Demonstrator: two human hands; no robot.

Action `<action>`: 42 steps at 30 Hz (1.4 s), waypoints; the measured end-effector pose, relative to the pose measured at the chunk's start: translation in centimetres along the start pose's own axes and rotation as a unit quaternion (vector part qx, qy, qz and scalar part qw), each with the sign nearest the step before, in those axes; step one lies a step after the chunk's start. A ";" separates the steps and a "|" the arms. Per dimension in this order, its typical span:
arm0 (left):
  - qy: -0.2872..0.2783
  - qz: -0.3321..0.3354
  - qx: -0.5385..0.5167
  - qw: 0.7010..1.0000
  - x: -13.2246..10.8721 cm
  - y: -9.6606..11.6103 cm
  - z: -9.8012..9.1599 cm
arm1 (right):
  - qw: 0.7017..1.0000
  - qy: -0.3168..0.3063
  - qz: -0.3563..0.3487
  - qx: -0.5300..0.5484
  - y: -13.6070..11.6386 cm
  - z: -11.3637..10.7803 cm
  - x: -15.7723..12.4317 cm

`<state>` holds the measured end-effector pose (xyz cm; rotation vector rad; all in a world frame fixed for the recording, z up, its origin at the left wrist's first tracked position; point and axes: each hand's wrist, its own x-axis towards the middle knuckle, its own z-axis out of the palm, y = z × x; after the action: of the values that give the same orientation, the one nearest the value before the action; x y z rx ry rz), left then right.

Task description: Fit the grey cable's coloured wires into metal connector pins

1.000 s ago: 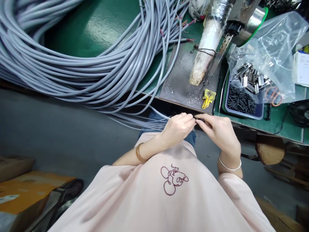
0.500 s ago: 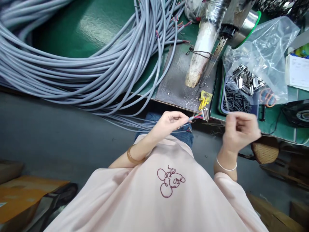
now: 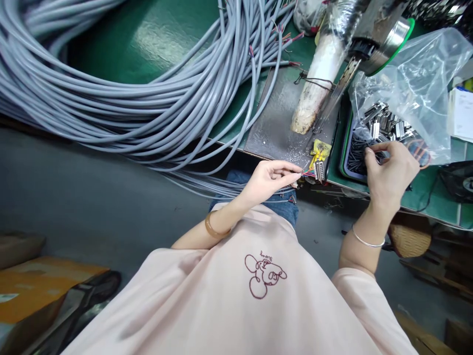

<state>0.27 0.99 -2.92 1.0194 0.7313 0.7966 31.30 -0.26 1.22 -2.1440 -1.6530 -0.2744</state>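
Note:
My left hand (image 3: 275, 180) pinches a grey cable's end between thumb and fingers at the table's front edge. Thin coloured wires (image 3: 308, 172) run from it to a metal multi-pin connector (image 3: 319, 171), beside a yellow clip (image 3: 318, 154). My right hand (image 3: 393, 170) is over the tray (image 3: 344, 165), thumb and forefinger closed together at the short black tubes (image 3: 356, 152). Whatever lies between those fingertips is too small to make out. Just behind this hand, a clear plastic bag holds several metal connectors (image 3: 386, 121).
A big bundle of grey cables (image 3: 177, 108) covers the left of the green table. A white-wrapped rod (image 3: 314, 88) and a thin metal tool (image 3: 338, 93) slant over a metal plate (image 3: 273, 118). The solder spool (image 3: 395, 47) stands behind. At right sits a black device (image 3: 458, 177).
My right hand has moved away from me and to the right, from the tray's front edge to over the black tubes. My left hand still holds the cable, with the connector turned slightly.

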 end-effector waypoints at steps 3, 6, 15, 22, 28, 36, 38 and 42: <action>0.012 0.017 0.038 0.999 0.1 0.1 0.1 | 0.989 0.128 0.025 0.063 -2.0 -1.3 -1.3; 0.037 0.059 0.111 0.991 0.1 0.2 0.4 | 0.961 0.183 0.047 0.204 -5.7 -3.1 -3.6; 0.071 0.146 0.236 0.958 -0.5 0.8 1.1 | 0.940 -0.096 0.017 0.325 -11.8 -1.9 -7.0; 0.069 0.158 0.261 0.950 -0.7 1.0 1.0 | 0.940 -0.109 0.019 0.322 -11.5 -1.3 -6.8; 0.065 0.153 0.264 0.950 -0.7 0.8 1.0 | 0.940 -0.135 0.001 0.313 -11.4 -1.6 -6.7; 0.076 0.146 0.259 0.952 -0.7 0.8 0.9 | 0.933 -0.128 0.020 0.335 -11.2 -1.4 -6.7; 0.075 0.142 0.260 0.952 -0.8 0.8 0.9 | 0.934 -0.126 0.028 0.334 -11.2 -1.2 -6.7; 0.072 0.143 0.263 0.951 -0.9 0.9 1.1 | 0.938 -0.128 0.023 0.321 -11.2 -1.1 -6.7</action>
<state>0.50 0.08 -1.56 1.5855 0.9637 0.9574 18.81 -4.29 1.80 -1.7498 -1.5338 0.5171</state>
